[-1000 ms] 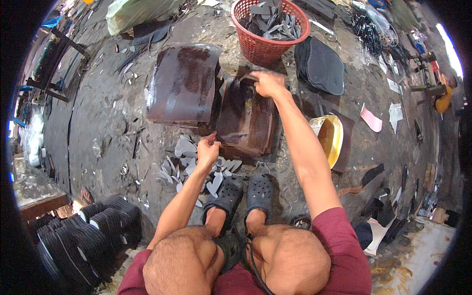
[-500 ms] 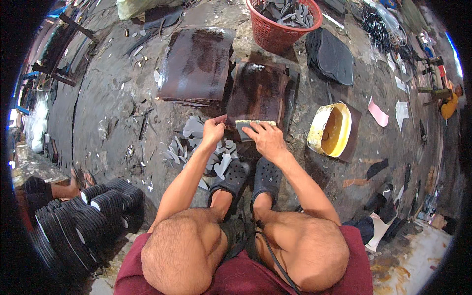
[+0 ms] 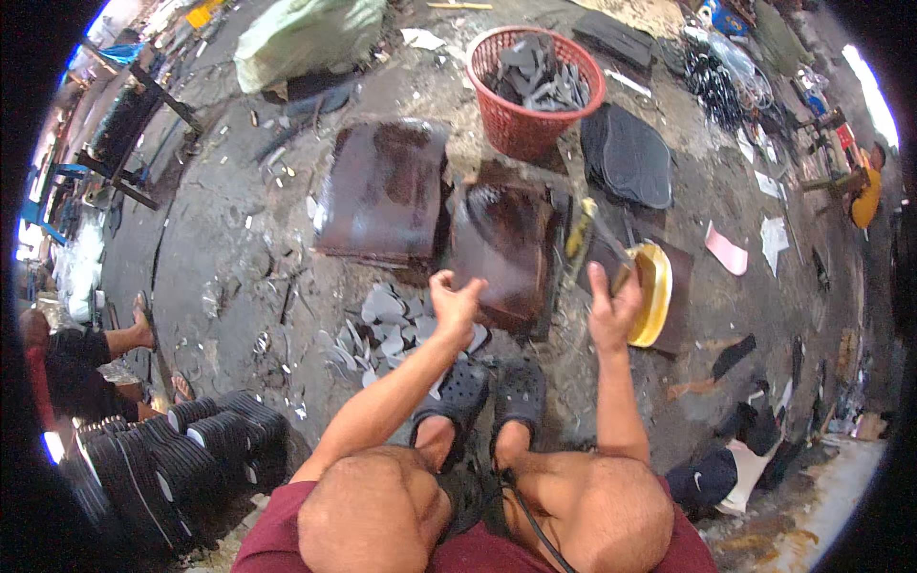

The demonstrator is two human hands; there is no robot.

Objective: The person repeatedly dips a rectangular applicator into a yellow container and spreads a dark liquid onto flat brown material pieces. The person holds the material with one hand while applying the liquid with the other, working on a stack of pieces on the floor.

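My right hand (image 3: 614, 310) grips a flat grey spreader (image 3: 602, 234) with a yellow-smeared edge, blurred by motion. It is held up beside a cut-open tub (image 3: 652, 310) coated with yellow glue, which the hand partly hides. My left hand (image 3: 457, 307) is half curled, thumb and forefinger apart, with nothing visible between them. Just beyond it lies a stack of dark brown sheets (image 3: 501, 253), its top shiny in places. A second stack of brown sheets (image 3: 377, 196) lies to the left. Grey cut pieces (image 3: 382, 306) are heaped beside my left wrist.
A red basket (image 3: 521, 129) of grey pieces stands at the far side, with black sole-shaped sheets (image 3: 635, 158) to its right. Rows of black soles (image 3: 181, 458) stand at the near left, close to another person's foot (image 3: 141, 320). A pink piece (image 3: 726, 250) lies on the right.
My right hand has lifted the spreader off the near edge of the brown stack and moved right to the tub. My left hand has come off the stack's edge. The view has shifted.
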